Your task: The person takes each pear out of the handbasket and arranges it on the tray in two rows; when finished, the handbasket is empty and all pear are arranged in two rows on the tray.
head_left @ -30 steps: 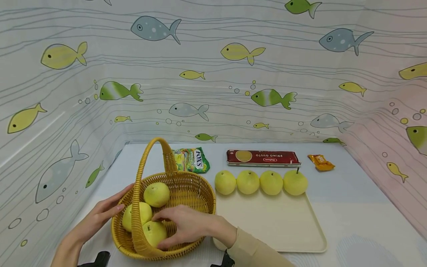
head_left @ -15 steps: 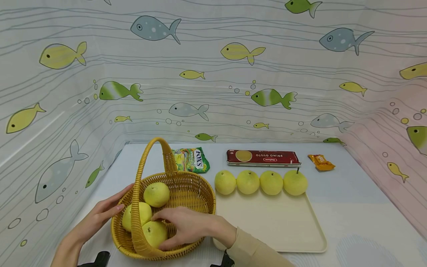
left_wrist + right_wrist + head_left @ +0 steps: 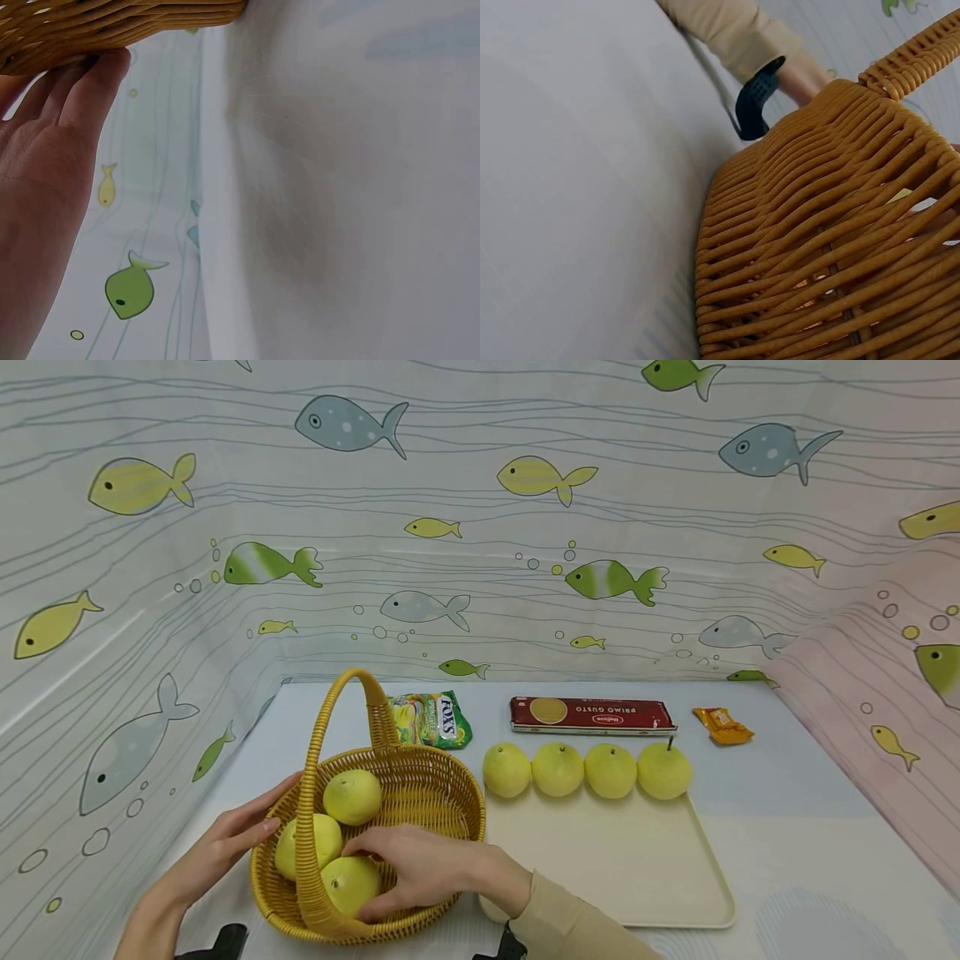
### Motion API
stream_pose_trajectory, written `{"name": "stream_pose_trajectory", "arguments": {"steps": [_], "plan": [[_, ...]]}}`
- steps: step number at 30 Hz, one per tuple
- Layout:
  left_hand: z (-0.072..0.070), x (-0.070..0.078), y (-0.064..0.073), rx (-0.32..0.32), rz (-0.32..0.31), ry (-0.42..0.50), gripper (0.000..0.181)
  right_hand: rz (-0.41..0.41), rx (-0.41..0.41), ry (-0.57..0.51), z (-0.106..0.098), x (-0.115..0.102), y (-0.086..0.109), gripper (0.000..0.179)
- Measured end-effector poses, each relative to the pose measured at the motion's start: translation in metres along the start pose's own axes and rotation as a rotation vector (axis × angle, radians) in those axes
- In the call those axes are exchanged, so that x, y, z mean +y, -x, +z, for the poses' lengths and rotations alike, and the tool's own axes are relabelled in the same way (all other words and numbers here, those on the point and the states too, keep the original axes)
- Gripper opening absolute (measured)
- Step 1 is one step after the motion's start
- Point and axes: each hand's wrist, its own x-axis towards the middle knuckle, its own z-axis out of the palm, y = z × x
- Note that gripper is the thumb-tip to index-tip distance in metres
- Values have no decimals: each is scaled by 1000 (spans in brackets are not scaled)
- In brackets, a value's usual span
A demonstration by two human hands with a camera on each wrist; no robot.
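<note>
In the head view, a yellow wicker basket [image 3: 442, 777] with a tall handle stands left of centre. Inside are three round yellow pears: a rear pear [image 3: 352, 797], a left pear [image 3: 318, 843] partly behind the handle, and a front pear [image 3: 352, 885]. My right hand [image 3: 416, 864] reaches into the basket and holds the front pear between thumb and fingers. Against the basket's left side rests my left hand [image 3: 232, 835], thumb at the rim. In the left wrist view, that hand's straight fingers [image 3: 94, 97] touch the wickerwork. The basket's wall hides most of my right hand in the right wrist view.
A cream tray [image 3: 615, 868] lies right of the basket, with several pears [image 3: 558, 770] lined along its far edge. A pale round thing shows partly under my right wrist. Behind are a green candy bag [image 3: 431, 720], a red biscuit packet [image 3: 592, 716] and an orange wrapper [image 3: 722, 725].
The front pear has turned and shifted slightly rightward under my right hand. My left hand, the basket and the other pears look unchanged.
</note>
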Motion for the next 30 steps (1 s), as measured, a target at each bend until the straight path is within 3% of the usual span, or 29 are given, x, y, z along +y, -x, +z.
{"name": "stream_pose_trajectory", "arguments": {"steps": [7, 14, 30], "plan": [[-1, 0, 0, -2, 7, -1, 56, 47, -12, 41, 1, -2, 1, 64], [0, -1, 0, 19, -22, -4, 56, 30, -5, 58, 1, -1, -2, 61], [0, 2, 0, 9, -2, -7, 56, 13, 11, 60, 2, 1, -2, 61]]}}
